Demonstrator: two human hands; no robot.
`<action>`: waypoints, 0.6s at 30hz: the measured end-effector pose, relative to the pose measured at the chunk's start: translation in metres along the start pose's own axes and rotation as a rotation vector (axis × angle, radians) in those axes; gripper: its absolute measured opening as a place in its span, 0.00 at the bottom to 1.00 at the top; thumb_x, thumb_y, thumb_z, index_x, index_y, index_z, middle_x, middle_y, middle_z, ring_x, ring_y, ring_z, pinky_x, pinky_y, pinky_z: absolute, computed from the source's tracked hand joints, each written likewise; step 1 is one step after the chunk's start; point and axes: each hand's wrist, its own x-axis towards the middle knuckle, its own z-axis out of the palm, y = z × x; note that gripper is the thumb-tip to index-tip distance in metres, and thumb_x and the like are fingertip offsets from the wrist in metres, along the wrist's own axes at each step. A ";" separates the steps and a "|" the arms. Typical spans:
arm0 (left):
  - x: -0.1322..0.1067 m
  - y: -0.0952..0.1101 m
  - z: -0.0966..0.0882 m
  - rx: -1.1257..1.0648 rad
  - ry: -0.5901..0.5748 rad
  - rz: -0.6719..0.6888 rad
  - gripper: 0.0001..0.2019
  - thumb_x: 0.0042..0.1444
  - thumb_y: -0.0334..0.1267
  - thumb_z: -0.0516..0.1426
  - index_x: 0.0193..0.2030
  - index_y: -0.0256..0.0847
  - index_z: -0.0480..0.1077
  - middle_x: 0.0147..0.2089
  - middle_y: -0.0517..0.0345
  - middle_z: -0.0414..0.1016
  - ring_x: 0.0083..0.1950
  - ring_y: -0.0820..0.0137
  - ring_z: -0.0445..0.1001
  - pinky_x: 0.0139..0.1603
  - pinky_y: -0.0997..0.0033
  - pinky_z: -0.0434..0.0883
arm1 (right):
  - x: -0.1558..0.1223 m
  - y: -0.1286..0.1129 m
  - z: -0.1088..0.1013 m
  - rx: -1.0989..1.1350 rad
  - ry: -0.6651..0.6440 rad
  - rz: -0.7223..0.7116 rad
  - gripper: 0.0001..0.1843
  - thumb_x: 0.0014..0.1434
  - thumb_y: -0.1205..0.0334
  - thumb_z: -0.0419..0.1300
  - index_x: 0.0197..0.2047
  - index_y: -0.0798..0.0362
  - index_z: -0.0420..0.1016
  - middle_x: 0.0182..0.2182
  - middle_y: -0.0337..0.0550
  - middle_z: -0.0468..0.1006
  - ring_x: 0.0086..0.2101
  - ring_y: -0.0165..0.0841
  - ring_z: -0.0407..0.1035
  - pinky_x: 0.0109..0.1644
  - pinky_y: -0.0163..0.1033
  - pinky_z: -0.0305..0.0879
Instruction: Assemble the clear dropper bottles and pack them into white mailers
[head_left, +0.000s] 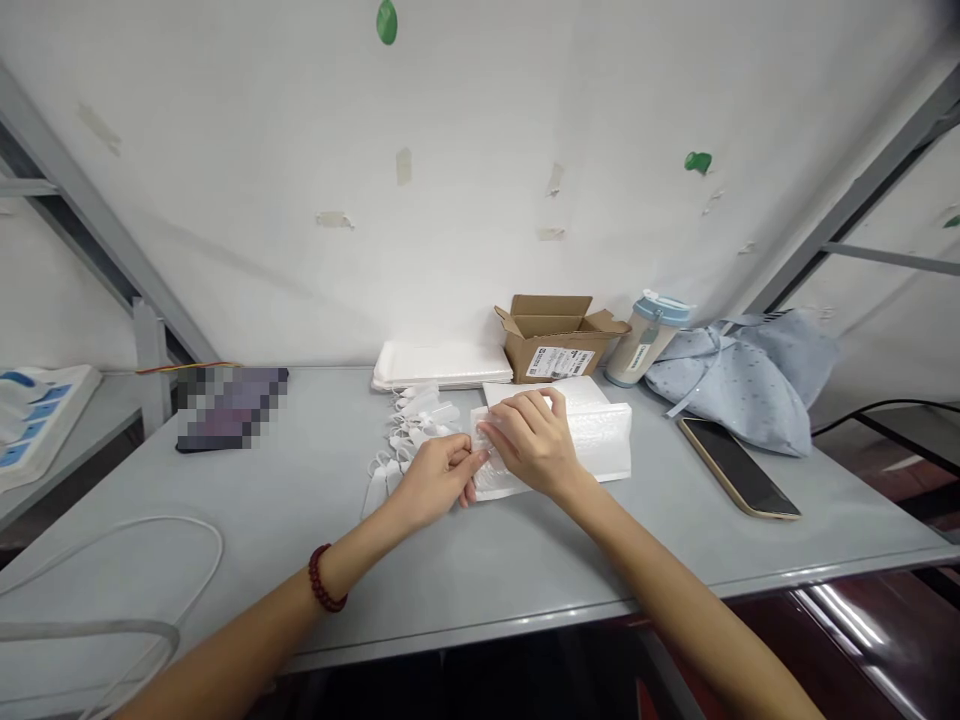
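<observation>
A white bubble mailer lies on the grey table, its quilted surface facing up. My left hand, with a dark red bead bracelet on the wrist, pinches the mailer's left end between thumb and fingers. Over the left part of the same mailer, my right hand has its fingers curled and its thumb and fingertips closed on the edge close to my left hand. Behind it, partly covered, is another white sheet or mailer. Several white tags with string loops lie just beyond my left hand.
At the wall stand a stack of white mailers, an open cardboard box and a blue-lidded cup. On the right are a light blue cloth bag and a phone. A blurred dark item and white cables are left.
</observation>
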 end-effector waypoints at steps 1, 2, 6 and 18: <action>0.001 0.000 0.002 -0.049 -0.028 -0.048 0.16 0.55 0.49 0.56 0.24 0.41 0.60 0.18 0.61 0.70 0.18 0.72 0.69 0.23 0.73 0.65 | -0.001 0.001 0.002 0.016 -0.038 0.013 0.10 0.65 0.62 0.52 0.32 0.54 0.68 0.27 0.41 0.74 0.31 0.32 0.64 0.44 0.41 0.51; 0.002 0.000 0.005 -0.095 -0.053 -0.098 0.16 0.54 0.49 0.57 0.24 0.41 0.60 0.17 0.60 0.71 0.18 0.72 0.69 0.23 0.73 0.66 | -0.002 0.003 0.004 0.037 -0.082 0.024 0.11 0.65 0.62 0.51 0.31 0.54 0.68 0.27 0.41 0.74 0.31 0.32 0.63 0.44 0.41 0.51; 0.006 0.007 0.019 -0.271 -0.099 -0.300 0.14 0.55 0.44 0.58 0.25 0.39 0.62 0.17 0.58 0.71 0.20 0.72 0.72 0.25 0.75 0.68 | -0.008 0.014 0.012 0.140 -0.293 0.089 0.11 0.64 0.65 0.53 0.30 0.54 0.69 0.26 0.41 0.74 0.32 0.33 0.62 0.40 0.39 0.51; 0.048 0.008 0.034 -0.399 -0.145 -0.489 0.08 0.57 0.32 0.57 0.27 0.33 0.66 0.22 0.51 0.73 0.30 0.65 0.79 0.40 0.68 0.75 | -0.013 0.041 0.024 0.149 -0.670 0.379 0.07 0.61 0.70 0.56 0.32 0.55 0.73 0.30 0.43 0.78 0.36 0.34 0.67 0.38 0.37 0.54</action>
